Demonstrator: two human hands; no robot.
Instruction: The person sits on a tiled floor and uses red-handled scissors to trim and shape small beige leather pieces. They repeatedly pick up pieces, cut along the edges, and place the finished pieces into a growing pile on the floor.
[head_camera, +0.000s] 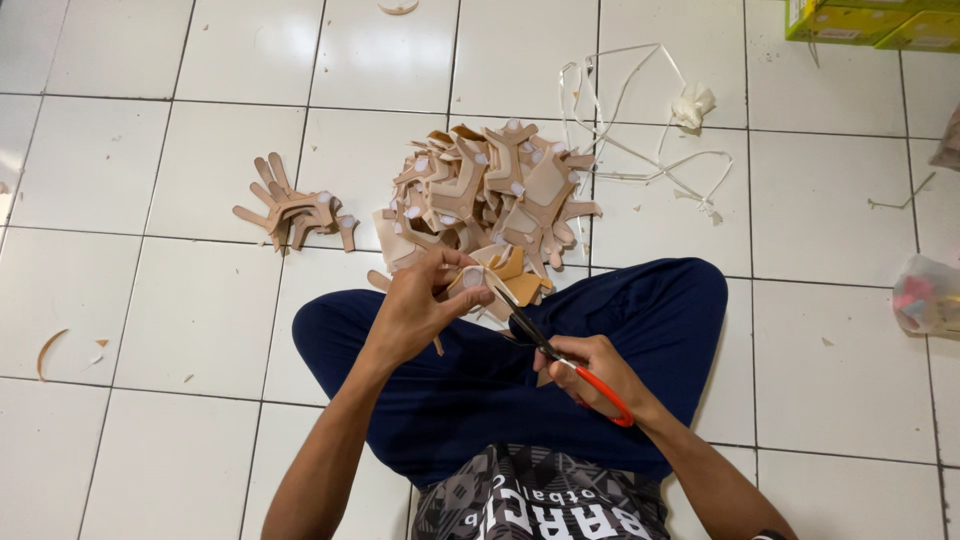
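Observation:
I sit cross-legged on a white tiled floor. My left hand pinches a small tan leather-like cut piece with a white patch on it, held above my knees. My right hand grips scissors with orange handles and dark blades; the blade tips reach the piece in my left hand. Just beyond my legs lies a large heap of tan shaped pieces, many bearing white patches.
A small stack of similar tan pieces lies to the left of the heap. White strips and a crumpled white wad lie at the back right. Yellow-green boxes sit top right, a clear bag far right. Scraps dot the floor left.

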